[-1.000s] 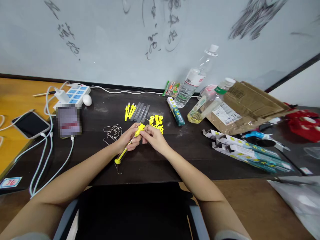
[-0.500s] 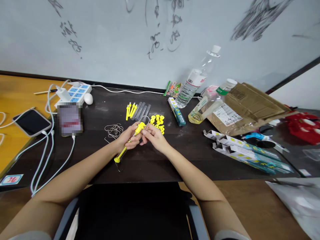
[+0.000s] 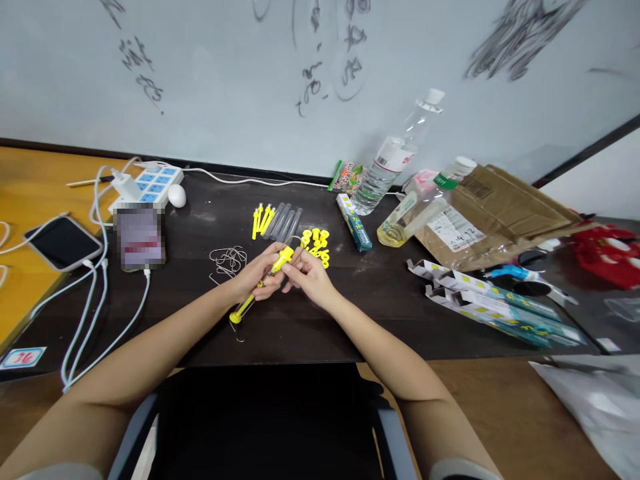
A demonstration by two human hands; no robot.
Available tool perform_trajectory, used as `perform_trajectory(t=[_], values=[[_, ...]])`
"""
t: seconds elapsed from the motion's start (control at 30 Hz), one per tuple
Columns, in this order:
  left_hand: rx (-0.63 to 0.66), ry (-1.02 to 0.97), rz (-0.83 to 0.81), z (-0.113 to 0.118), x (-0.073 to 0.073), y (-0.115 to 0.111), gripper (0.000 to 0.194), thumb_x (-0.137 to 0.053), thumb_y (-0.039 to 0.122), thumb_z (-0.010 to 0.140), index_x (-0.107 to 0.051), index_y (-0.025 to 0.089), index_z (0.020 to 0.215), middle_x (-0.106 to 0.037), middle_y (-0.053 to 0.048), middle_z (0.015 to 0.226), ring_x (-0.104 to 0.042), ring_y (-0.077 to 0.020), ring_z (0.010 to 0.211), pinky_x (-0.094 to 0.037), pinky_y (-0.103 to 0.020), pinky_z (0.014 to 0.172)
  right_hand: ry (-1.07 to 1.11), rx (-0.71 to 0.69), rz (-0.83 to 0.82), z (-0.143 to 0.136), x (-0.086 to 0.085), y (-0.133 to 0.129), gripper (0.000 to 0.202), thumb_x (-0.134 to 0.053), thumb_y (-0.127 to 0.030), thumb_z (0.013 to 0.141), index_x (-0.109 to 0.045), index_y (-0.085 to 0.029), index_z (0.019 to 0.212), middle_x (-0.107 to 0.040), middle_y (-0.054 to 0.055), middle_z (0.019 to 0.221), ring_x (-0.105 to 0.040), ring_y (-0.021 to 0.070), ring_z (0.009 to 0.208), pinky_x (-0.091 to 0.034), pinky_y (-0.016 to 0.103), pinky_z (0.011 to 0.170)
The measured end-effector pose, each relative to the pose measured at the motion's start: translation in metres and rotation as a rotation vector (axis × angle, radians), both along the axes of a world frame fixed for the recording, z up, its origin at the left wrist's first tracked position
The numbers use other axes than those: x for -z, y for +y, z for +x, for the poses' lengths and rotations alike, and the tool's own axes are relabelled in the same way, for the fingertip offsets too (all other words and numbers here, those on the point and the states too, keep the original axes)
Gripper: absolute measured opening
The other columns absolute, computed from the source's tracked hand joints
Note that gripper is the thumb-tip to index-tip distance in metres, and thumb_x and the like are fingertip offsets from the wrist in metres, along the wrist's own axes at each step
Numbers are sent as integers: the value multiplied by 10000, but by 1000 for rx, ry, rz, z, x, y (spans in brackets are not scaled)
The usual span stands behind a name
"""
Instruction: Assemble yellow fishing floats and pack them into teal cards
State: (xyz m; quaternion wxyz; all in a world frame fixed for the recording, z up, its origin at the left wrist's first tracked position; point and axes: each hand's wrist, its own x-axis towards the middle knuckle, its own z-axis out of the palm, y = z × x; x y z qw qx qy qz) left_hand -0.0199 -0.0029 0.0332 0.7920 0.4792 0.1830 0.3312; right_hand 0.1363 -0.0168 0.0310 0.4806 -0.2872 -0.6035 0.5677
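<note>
My left hand is closed around a tubular spring scale with a clear tube and yellow parts, held at a slant. Its lower yellow end and a thin wire hook stick out below the fingers. At the upper end, my right hand pinches a bent wire hook beside the yellow cap; its fingertips are partly hidden. Just beyond the hands lie several clear tubes, yellow rods and small yellow caps. A tangle of wire hooks rests left of my left hand.
A small box, a water bottle and a leaning bottle of yellowish liquid stand at the right. Behind is a cardboard package; nearer lie opened boxes. Phones, cables and a power strip occupy the left.
The wire loop at the scale's upper end has shifted slightly to the right and down, with the yellow cap moving a little right. Both hands keep their grip.
</note>
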Motion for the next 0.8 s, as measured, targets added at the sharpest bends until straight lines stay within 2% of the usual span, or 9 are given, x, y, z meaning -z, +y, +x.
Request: perform_trajectory(t=[0.27, 0.5, 0.67, 0.8], values=[[-12, 44, 69, -1, -2, 3, 158, -350, 356, 937, -375, 233, 1032, -409, 126, 458, -238, -34, 211, -242, -102, 228, -113, 36, 121, 4, 2, -1, 244, -554, -423, 855, -460, -202, 813, -425, -81, 564, -436, 63, 465, -536, 234, 513], [-89, 108, 91, 2, -6, 1, 172, -334, 368, 943, -374, 231, 1039, -406, 113, 501, -252, -28, 255, -248, -98, 259, -428, 196, 353, 11, 6, 2, 163, -452, -351, 924, -473, -204, 858, -498, -27, 662, -502, 111, 587, -438, 250, 565], [-99, 96, 89, 5, -4, -3, 221, -410, 407, 928, -384, 239, 1069, -409, 107, 537, -260, -20, 281, -238, -96, 279, -375, 227, 304, 10, 10, 3, 175, -450, -383, 918, -501, -224, 867, -506, -4, 693, -499, 139, 616, -456, 273, 584], [-158, 108, 137, 8, -2, -5, 245, -464, 431, 913, -401, 245, 1058, -377, 119, 541, -248, -5, 285, -214, -79, 286, -348, 258, 269, 8, 15, 4, 186, -467, -398, 905, -500, -224, 847, -496, -1, 702, -498, 144, 632, -479, 280, 593]])
